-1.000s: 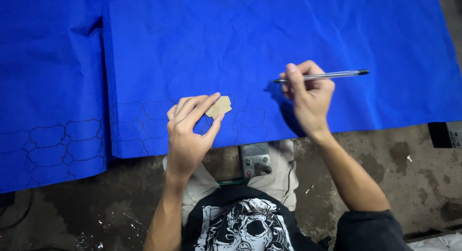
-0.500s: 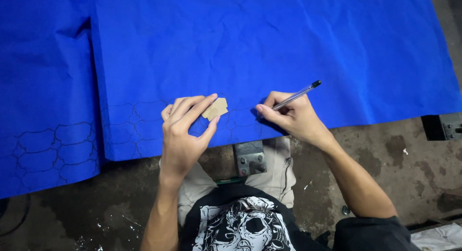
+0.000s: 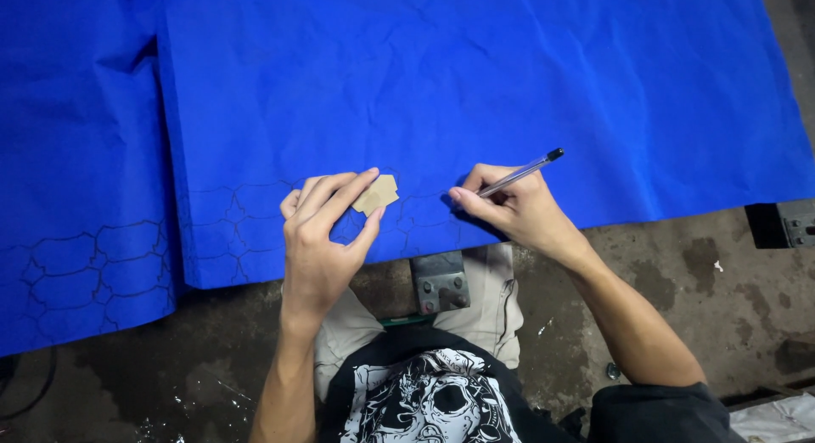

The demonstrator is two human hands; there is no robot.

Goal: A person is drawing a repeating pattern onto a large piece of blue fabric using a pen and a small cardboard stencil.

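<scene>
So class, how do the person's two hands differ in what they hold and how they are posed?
The left hand pins a small tan card flat on the blue sheet with its fingertips; the right hand grips a pen, slanted with its tip down. The left points up the sheet, the right leftward. Both rest near the sheet's lower edge.

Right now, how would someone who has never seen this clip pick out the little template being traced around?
Start at the big blue sheet over the floor and follow its near edge to the drawn outlines. There the left hand pins a small tan card cutout, with the right hand and its pen beside it. It is the only tan piece on the blue.
</scene>
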